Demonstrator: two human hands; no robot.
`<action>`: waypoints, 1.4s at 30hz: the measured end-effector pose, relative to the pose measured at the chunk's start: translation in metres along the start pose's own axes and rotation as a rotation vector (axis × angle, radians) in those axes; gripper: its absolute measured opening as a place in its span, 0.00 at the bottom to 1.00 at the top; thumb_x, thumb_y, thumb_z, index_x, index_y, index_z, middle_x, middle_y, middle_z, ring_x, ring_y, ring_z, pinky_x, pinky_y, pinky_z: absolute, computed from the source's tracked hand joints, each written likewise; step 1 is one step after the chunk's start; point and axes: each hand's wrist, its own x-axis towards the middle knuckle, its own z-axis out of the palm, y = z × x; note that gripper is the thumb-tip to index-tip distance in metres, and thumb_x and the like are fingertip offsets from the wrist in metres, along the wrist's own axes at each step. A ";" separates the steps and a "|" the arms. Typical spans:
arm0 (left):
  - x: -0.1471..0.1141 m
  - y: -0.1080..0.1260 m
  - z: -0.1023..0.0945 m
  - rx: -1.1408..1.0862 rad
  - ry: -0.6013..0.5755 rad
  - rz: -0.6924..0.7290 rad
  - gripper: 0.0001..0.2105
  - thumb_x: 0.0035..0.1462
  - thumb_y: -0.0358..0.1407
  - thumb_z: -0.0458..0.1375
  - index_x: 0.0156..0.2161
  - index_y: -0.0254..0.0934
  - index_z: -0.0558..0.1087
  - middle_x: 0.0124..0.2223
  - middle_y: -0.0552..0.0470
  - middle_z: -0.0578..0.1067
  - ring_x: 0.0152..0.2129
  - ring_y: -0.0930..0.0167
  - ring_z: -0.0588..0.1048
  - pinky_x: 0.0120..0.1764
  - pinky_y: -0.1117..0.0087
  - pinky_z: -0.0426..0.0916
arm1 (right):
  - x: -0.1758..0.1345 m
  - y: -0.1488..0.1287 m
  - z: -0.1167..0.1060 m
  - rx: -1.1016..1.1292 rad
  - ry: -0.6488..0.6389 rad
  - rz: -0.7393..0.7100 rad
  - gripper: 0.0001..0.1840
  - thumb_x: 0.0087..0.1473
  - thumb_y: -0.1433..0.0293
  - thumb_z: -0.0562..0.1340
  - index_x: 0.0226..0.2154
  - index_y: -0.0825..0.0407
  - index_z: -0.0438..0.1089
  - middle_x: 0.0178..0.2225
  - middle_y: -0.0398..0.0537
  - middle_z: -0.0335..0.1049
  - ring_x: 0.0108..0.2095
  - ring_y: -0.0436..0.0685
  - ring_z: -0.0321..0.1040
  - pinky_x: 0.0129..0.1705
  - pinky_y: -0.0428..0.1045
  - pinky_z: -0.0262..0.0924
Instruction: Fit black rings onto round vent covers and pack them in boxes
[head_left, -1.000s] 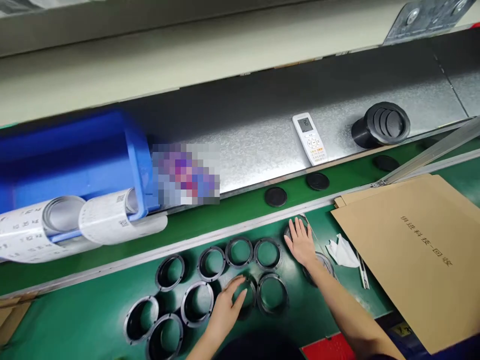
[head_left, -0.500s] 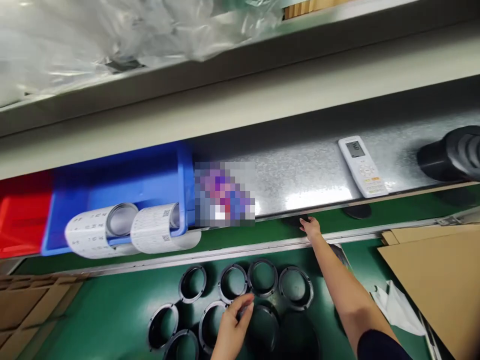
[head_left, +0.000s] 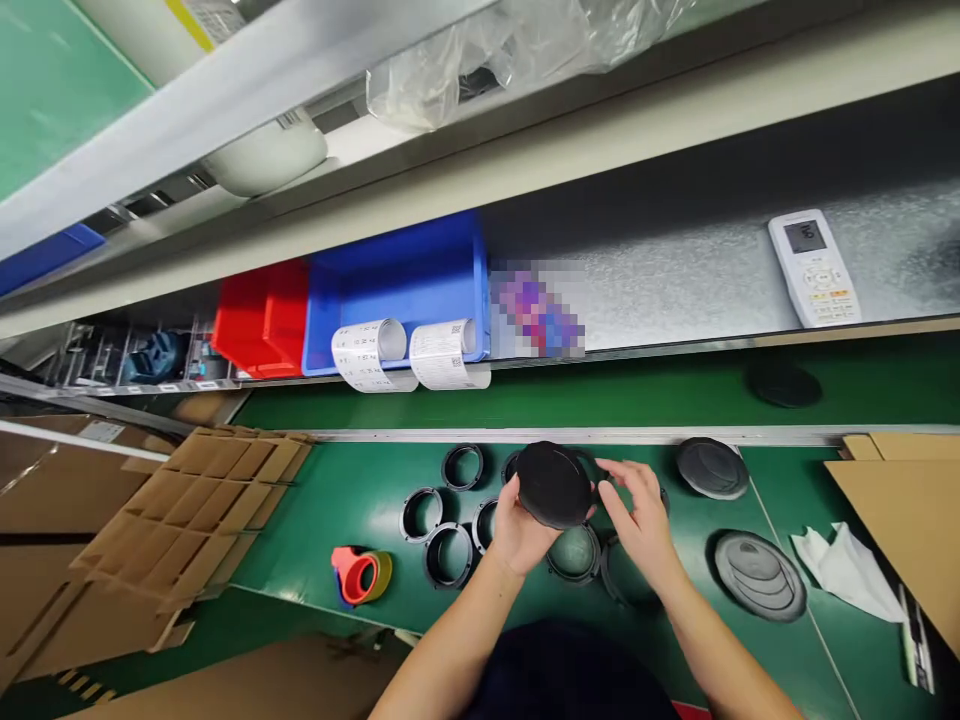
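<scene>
In the head view my left hand (head_left: 525, 530) grips a black round disc (head_left: 555, 486) from below and its left side, with the flat face towards me. My right hand (head_left: 639, 510) is close to the disc's right edge, thumb and fingers apart. Nothing shows in its grasp; whether it touches the disc is unclear. Below and around the hands lie several black rings (head_left: 448, 556) on the green table, some partly hidden. To the right are a black round cover (head_left: 712, 468) and a round grille with curved slats (head_left: 759, 576).
A roll of tape (head_left: 363, 576) sits at the table's left. Cardboard dividers (head_left: 202, 500) stand further left; cardboard sheets (head_left: 900, 530) and a white cloth (head_left: 847, 570) lie right. Above, a shelf carries red (head_left: 262, 318) and blue bins (head_left: 409, 265) with label rolls, and a remote (head_left: 816, 268).
My right hand has come back from under the shelf to the front of my body. A black disc is now in my left hand, which was beside the rings. The view has shifted and widened.
</scene>
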 end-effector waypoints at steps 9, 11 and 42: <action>-0.058 -0.020 0.017 0.039 -0.030 -0.018 0.33 0.54 0.49 0.63 0.63 0.41 0.64 0.55 0.40 0.74 0.54 0.49 0.70 0.58 0.40 0.57 | -0.014 -0.031 -0.008 -0.192 -0.333 -0.468 0.22 0.69 0.56 0.49 0.44 0.45 0.76 0.54 0.52 0.60 0.58 0.68 0.49 0.59 0.67 0.53; -0.066 -0.023 0.018 0.046 -0.038 -0.043 0.37 0.53 0.50 0.64 0.65 0.42 0.60 0.56 0.38 0.72 0.53 0.48 0.70 0.57 0.39 0.58 | -0.022 -0.034 -0.009 -0.125 -0.355 -0.446 0.25 0.69 0.54 0.46 0.42 0.44 0.76 0.54 0.52 0.60 0.59 0.67 0.50 0.60 0.68 0.51; -0.054 -0.041 0.010 0.014 0.246 -0.263 0.23 0.63 0.51 0.52 0.48 0.32 0.75 0.45 0.42 0.79 0.43 0.61 0.77 0.46 0.62 0.71 | -0.075 -0.007 -0.026 -0.334 -0.509 -0.562 0.34 0.64 0.53 0.59 0.68 0.41 0.54 0.71 0.51 0.39 0.69 0.70 0.36 0.68 0.71 0.39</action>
